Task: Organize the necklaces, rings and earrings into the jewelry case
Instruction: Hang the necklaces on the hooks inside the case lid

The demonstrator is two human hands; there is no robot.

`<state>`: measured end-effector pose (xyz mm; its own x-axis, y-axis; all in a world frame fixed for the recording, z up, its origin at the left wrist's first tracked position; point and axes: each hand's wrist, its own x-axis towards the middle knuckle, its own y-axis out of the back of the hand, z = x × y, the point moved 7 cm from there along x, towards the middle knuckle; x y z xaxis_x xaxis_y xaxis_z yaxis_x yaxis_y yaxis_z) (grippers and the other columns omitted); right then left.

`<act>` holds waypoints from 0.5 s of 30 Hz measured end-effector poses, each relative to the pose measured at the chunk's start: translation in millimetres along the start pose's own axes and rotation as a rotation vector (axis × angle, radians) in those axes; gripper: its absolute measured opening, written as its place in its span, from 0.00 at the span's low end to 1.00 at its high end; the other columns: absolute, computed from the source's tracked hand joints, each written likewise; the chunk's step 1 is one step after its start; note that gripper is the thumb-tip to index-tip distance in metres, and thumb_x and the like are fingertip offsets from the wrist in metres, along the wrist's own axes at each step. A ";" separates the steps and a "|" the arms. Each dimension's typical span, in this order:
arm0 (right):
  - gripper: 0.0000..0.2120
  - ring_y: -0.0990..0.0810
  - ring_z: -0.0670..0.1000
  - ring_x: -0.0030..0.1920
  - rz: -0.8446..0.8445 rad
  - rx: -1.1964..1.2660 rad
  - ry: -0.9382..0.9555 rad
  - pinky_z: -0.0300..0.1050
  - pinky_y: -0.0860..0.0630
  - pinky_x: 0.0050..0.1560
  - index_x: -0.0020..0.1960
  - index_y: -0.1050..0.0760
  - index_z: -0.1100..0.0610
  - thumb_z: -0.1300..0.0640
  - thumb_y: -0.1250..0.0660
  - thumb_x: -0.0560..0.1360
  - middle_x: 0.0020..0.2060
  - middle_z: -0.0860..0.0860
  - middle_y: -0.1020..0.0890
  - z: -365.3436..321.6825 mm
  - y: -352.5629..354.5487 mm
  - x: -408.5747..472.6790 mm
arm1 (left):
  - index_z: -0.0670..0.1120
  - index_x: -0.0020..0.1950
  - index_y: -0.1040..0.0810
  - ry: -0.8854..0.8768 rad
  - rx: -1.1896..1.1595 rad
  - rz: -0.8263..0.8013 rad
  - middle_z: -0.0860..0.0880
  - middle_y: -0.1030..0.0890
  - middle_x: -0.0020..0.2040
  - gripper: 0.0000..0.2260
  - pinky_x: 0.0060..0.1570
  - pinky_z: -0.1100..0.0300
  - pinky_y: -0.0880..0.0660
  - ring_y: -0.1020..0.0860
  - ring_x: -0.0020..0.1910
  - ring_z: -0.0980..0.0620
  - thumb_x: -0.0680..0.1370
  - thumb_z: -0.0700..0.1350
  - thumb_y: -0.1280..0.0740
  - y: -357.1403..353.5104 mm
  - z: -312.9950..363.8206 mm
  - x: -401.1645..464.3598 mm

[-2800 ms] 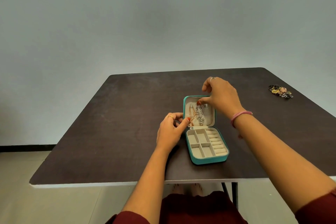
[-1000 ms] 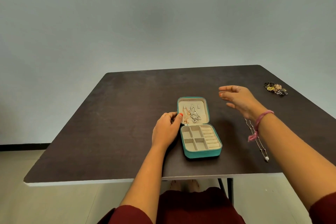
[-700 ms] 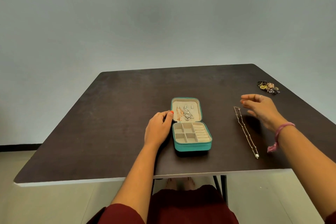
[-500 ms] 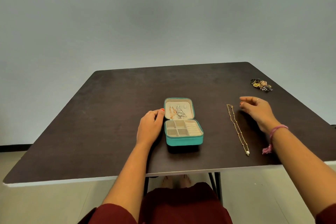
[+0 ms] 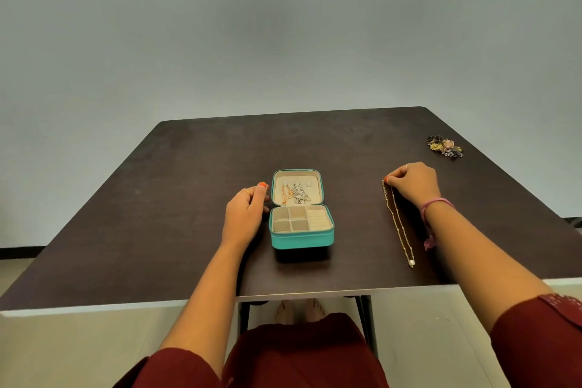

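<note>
1. Nearest me, toward the front edge of the tabletop [image 5: 157, 230] and right of centre, a gold chain [image 5: 397, 224] lies stretched out, its pearl end [image 5: 411, 263] closest to the front edge. It is not yet in the case, so I judge this necklace is the step in hand.

2. My right hand [image 5: 414, 184] sits at the chain's far end, fingers [image 5: 390, 179] curled and pinching the clasp end against the tabletop. The rest of the chain lies flat; nothing is lifted.

3. At the middle of the tabletop stands the teal case [image 5: 301, 238], open. Its tray [image 5: 301, 220] has small square compartments on the left and ring rolls on the right; all look bare to me, though anything tiny in there would be hard to see.

4. My left hand [image 5: 244, 217] rests against the case's left side, fingers relaxed and gripping nothing, the thumb up by the lid's edge.

5. The lid [image 5: 297, 187] lies back flat. Two necklaces already sit in it, one gold and one silver, bunched at its lower part below three small hooks.

6. Near the far right corner lies a small heap [image 5: 444, 145], which I take for the rings and earrings. None of it is stowed yet.

7. So: two necklaces done, one in hand, the heap left. Roughly a third along, I judge.
</note>
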<state>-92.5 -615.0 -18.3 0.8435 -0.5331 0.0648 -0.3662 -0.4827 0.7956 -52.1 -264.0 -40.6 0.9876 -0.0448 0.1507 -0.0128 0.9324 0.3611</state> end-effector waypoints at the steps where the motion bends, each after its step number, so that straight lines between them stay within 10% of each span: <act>1: 0.08 0.20 0.52 0.51 -0.005 -0.039 -0.008 0.45 0.25 0.53 0.48 0.17 0.58 0.58 0.34 0.77 0.48 0.53 0.16 -1.4 -1.5 -0.3 | 0.53 0.45 0.22 -0.004 -0.009 0.006 0.51 0.19 0.47 0.12 0.43 0.60 0.26 0.21 0.40 0.57 0.81 0.53 0.42 0.7 1.0 -0.9; 7: 0.11 0.22 0.61 0.53 -0.022 -0.140 0.020 0.51 0.24 0.54 0.51 0.21 0.64 0.62 0.40 0.77 0.53 0.60 0.20 -4.3 -11.3 -1.4 | 0.56 0.46 0.23 0.000 -0.068 0.055 0.52 0.20 0.46 0.09 0.45 0.59 0.25 0.23 0.39 0.57 0.81 0.53 0.42 4.7 2.7 -3.8; 15: 0.13 0.19 0.57 0.51 0.019 0.328 0.045 0.55 0.24 0.56 0.39 0.25 0.55 0.61 0.43 0.80 0.43 0.55 0.18 -24.0 27.6 -27.0 | 0.50 0.50 0.20 -0.038 -0.324 0.216 0.52 0.22 0.41 0.10 0.40 0.62 0.29 0.27 0.34 0.59 0.82 0.47 0.41 24.9 7.1 -11.5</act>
<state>-116.0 -597.3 16.4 0.8489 -0.5169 0.1103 -0.4834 -0.6748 0.5577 -64.9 -242.8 -26.8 0.9610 0.1578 0.2272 -0.1639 0.9864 0.0085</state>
